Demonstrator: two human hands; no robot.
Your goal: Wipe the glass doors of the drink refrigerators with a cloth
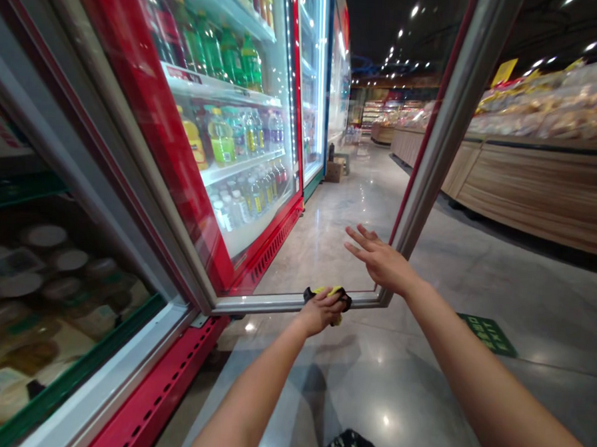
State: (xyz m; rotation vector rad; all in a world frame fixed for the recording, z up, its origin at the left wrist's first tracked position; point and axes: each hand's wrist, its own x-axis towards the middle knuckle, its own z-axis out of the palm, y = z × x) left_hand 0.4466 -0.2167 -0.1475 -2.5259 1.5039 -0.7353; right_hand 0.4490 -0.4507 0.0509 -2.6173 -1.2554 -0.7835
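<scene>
My left hand (pixel 322 311) is closed on a yellow and black cloth (pixel 339 294), which lies against the bottom rail of an open glass door (pixel 264 305). Up and to the right, my right hand (pixel 384 260) has its fingers spread at the door's lower right corner, near the upright metal frame (pixel 436 124). Nothing shows between those fingers. Whether the palm touches the glass or the frame cannot be made out.
Beyond the door glass a red cooler (pixel 277 239) holds bottles (pixel 223 136). At the left, an open cooler contains capped containers (pixel 71 259). A wood-sided display (pixel 545 186) stands right. A green floor sign (pixel 487 333) lies on the shiny floor.
</scene>
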